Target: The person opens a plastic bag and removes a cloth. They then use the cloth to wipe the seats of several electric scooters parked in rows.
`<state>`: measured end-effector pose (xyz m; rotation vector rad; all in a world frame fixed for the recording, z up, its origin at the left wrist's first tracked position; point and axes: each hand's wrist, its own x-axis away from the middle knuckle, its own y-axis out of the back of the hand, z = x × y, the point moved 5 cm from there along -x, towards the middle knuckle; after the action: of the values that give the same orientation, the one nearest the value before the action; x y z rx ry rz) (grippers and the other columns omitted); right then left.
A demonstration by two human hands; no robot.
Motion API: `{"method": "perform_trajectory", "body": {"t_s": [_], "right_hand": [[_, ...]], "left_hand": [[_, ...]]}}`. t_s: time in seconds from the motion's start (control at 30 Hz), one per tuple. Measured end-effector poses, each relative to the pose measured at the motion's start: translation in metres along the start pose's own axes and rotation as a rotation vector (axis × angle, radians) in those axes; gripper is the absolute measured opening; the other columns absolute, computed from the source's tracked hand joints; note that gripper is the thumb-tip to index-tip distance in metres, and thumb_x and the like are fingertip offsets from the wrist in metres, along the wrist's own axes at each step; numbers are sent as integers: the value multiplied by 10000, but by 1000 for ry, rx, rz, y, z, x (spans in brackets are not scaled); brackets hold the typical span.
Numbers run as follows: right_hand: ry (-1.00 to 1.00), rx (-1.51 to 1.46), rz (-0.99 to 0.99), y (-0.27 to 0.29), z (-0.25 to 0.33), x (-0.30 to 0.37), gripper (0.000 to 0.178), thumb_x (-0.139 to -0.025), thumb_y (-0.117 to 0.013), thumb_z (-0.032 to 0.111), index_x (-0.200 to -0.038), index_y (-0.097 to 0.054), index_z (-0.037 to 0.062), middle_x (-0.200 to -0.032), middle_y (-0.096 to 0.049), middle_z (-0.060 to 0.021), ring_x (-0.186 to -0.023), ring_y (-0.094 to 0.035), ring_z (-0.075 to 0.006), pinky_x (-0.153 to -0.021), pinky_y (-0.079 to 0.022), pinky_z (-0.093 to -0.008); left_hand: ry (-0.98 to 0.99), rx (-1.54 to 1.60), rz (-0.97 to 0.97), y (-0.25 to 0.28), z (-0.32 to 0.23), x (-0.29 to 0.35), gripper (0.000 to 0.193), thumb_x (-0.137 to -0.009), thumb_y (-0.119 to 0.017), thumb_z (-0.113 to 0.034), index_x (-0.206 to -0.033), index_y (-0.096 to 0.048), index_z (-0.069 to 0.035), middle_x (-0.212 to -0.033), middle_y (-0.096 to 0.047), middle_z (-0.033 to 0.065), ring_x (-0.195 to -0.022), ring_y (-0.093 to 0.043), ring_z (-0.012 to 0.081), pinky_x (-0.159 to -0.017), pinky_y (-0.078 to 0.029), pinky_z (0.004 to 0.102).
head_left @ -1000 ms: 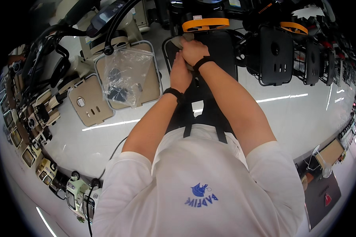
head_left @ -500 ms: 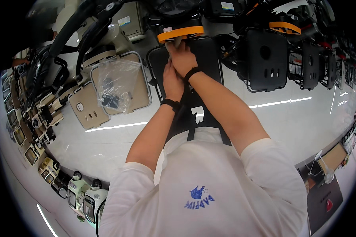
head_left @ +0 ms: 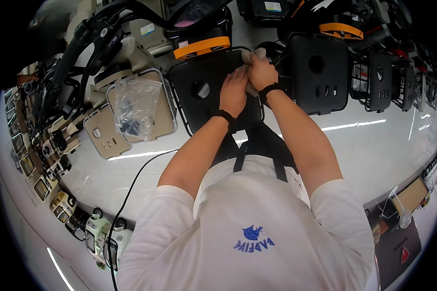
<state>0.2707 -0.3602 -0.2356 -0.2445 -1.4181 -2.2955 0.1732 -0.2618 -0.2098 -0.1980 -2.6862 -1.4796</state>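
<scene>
In front of me lies a flat black panel (head_left: 187, 80) with a round hole, framed by a dark tube and set below an orange band (head_left: 201, 47). At its right edge my right hand (head_left: 262, 73) is closed around a beige-grey cloth (head_left: 251, 88), part of which sticks out above the fingers. Just to the left, my left hand (head_left: 234, 93) rests on the panel with its fingers stretched out toward the cloth, nearly touching the right hand. Both wrists wear black bands.
Left stand beige panels (head_left: 104, 130), one under a clear plastic bag (head_left: 137, 106). Another black slotted panel (head_left: 320, 75) is close on the right. Handlebars (head_left: 102, 31) reach in at upper left. A black cable (head_left: 131, 186) runs down at left; small scooters (head_left: 96, 233) stand lower left.
Both hands have moved right, from below the orange band to the panel's right edge. The cloth went along, and the panel's round hole is now uncovered. A black cable now shows at left.
</scene>
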Motion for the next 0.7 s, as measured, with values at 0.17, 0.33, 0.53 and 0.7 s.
{"method": "perform_trajectory", "body": {"t_s": [0.17, 0.33, 0.53, 0.7], "right_hand": [[110, -35, -128, -6, 37, -21, 581, -983, -641, 245, -1552, -524, 249, -1394, -512, -322, -1086, -674, -526, -879, -599, -553], [143, -92, 124, -33, 64, -20, 481, -991, -577, 134, -1469, -595, 182, -1433, -450, -312, -1019, -705, -501, -918, -613, -553], [404, 88, 297, -24, 56, 27, 416, -960, -568, 127, -1359, -686, 121, -1355, -526, -291, -891, -747, -455, -848, -636, -543], [305, -14, -41, -6, 49, 11, 560, -965, -617, 174, -1517, -566, 256, -1397, -498, -271, -950, -736, -481, -853, -628, -536]], "left_hand": [[142, 111, -291, 17, 2, -9, 526, -828, -591, 134, -1335, -630, -1, -1372, -643, 237, -1301, -571, 460, -1055, -498, 515], [158, 70, -259, 26, 21, 19, 351, -810, -615, 124, -1143, -664, 24, -1089, -687, 238, -1071, -637, 478, -874, -555, 515], [262, 147, -42, 14, -12, 58, 427, -825, -623, 90, -1240, -667, 2, -1248, -684, 246, -1202, -618, 465, -999, -537, 507], [72, -213, -86, 25, -10, 33, 569, -830, -642, 79, -1394, -616, 18, -1492, -583, 237, -1436, -515, 408, -1162, -471, 478]]}}
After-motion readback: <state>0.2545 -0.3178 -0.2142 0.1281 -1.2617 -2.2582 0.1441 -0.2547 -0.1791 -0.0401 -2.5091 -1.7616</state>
